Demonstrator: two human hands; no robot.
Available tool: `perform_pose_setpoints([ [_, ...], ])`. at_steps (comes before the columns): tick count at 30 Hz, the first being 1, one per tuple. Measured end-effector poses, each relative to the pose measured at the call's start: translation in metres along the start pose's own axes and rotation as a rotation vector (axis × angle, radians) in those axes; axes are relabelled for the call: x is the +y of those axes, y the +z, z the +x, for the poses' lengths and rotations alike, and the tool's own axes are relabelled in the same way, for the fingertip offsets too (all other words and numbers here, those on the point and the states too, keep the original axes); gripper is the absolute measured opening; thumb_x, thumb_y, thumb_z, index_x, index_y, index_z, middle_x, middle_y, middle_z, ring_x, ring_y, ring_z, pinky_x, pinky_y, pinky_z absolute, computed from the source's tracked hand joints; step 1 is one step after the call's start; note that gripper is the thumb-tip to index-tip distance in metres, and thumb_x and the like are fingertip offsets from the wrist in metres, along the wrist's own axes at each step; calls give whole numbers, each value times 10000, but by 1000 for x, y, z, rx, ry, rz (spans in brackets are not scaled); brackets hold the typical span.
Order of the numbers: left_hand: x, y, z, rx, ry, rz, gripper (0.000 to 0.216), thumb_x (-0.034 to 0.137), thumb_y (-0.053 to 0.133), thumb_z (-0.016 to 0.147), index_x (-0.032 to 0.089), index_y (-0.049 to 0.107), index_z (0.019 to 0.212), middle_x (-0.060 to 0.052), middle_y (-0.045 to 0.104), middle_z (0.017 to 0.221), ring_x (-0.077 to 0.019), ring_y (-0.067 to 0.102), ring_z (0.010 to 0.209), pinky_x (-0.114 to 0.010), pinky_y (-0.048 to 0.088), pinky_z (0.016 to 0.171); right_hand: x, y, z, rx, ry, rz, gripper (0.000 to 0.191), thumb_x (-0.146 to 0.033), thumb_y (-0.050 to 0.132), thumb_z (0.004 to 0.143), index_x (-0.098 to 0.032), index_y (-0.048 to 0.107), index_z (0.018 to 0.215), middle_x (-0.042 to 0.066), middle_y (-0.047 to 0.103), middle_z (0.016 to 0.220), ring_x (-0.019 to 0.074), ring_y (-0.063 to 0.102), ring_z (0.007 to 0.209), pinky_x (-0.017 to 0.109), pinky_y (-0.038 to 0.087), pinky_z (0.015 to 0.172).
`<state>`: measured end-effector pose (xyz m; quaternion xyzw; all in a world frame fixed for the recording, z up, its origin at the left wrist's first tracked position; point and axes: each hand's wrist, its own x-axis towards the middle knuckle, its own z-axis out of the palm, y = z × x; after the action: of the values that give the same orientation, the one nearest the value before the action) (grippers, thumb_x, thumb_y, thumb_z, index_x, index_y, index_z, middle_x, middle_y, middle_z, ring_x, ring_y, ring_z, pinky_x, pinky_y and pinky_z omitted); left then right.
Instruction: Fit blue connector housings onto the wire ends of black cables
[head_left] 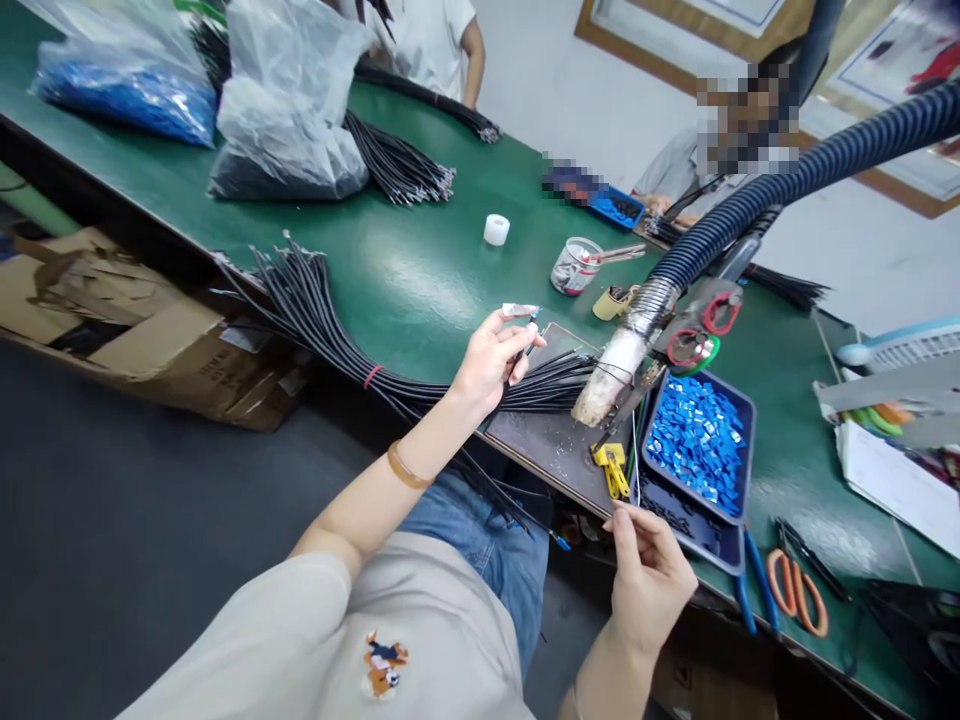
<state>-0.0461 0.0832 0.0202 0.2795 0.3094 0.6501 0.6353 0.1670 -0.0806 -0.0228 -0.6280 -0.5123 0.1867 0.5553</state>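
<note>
Above the bench edge, my left hand (491, 360) is closed, with white tape round fingertips. Between its fingers shows the end of a black cable (534, 340), with a bit of blue near the tip. A bundle of black cables (337, 340), tied with a red band, runs behind this hand. My right hand (651, 570) is pinched at the bench's front edge; a small dark thing shows at its fingertips, too small to name. Just beyond those fingertips lies a yellow hand tool (613, 470). Beside it, a dark tray (750, 440) holds many small blue connectors (697, 440).
A ribbed black hose (810, 170) with a whitish nozzle (611, 380) hangs over the bench. Orange-handled scissors (799, 590) lie to the right. A tape roll (496, 230), a clear cup (576, 266) and plastic bags (292, 110) stand farther back. Two people sit across.
</note>
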Motion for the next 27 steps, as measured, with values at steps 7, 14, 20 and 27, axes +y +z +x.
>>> perform_pose_setpoints([
  [7, 3, 2, -18, -62, 6, 15, 292, 237, 728, 778, 198, 528, 987, 54, 655, 683, -15, 411, 320, -178, 202, 315, -1, 0, 0, 3, -25, 29, 151, -330, 758, 792, -195, 758, 861, 16, 698, 706, 134, 637, 565, 238, 508, 537],
  [14, 10, -3, -40, -188, -99, -78, 342, 261, 766, 750, 191, 555, 1010, 47, 651, 701, -7, 395, 315, -165, 184, 310, -4, 1, 1, 9, -32, 32, 159, -324, 772, 778, -189, 760, 860, 20, 691, 691, 131, 625, 551, 236, 499, 524],
  [20, 24, -5, -43, -266, -171, -161, 301, 210, 746, 759, 224, 556, 992, 74, 592, 663, -1, 370, 310, -158, 164, 301, -6, 2, 1, 6, -42, 34, 175, -342, 776, 773, -185, 760, 847, 26, 690, 690, 138, 626, 544, 247, 509, 520],
  [27, 10, -4, -70, -319, -221, -74, 299, 258, 740, 785, 223, 532, 998, 64, 609, 641, -16, 366, 304, -154, 194, 291, -3, 3, 1, 8, -52, 21, 148, -311, 767, 785, -182, 761, 858, 32, 694, 691, 139, 617, 534, 246, 483, 487],
])
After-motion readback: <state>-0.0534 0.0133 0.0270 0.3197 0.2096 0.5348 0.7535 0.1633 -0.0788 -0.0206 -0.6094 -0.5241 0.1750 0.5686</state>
